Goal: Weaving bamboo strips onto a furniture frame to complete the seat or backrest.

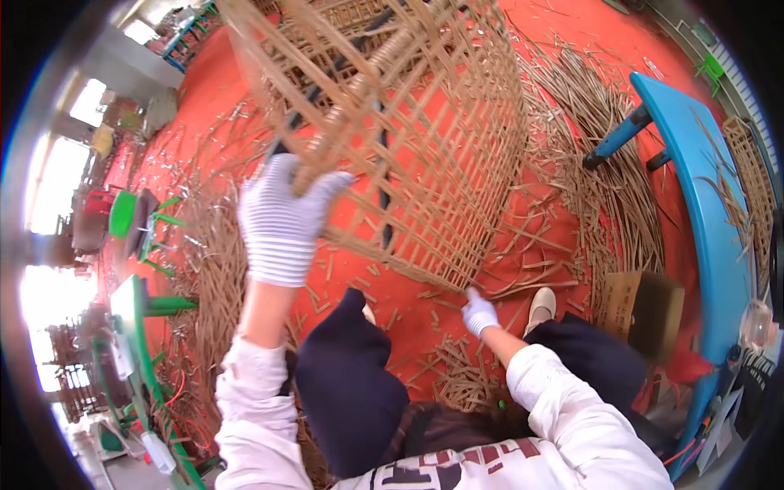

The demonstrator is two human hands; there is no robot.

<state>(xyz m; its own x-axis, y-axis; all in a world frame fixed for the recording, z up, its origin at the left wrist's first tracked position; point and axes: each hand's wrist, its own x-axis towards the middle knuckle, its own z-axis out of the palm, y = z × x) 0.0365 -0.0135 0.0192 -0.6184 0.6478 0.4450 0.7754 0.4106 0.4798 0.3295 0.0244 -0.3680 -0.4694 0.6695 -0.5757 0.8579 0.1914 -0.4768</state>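
Observation:
A large tan wicker piece (445, 163) with an open diagonal lattice and dark frame bars hangs tilted in front of me. My left hand (286, 204), in a striped white glove, is closed around its thickly wrapped edge (335, 126), thumb pressed on the near side. Down at the lowest corner of the lattice, my right hand (480, 314), also gloved, has its fingers drawn together at the lower rim. Whether it pinches the rim or a loose strip end there is too small to tell. Part of the frame behind the wrapped edge is hidden.
Cut strips litter the red floor (208, 90), with a long strip bundle (612, 155) at right. A blue table (694, 163) borders the right, beside a cardboard box (633, 306). Green stools (122, 214) and a green-edged table (131, 306) stand left. My knees flank the work.

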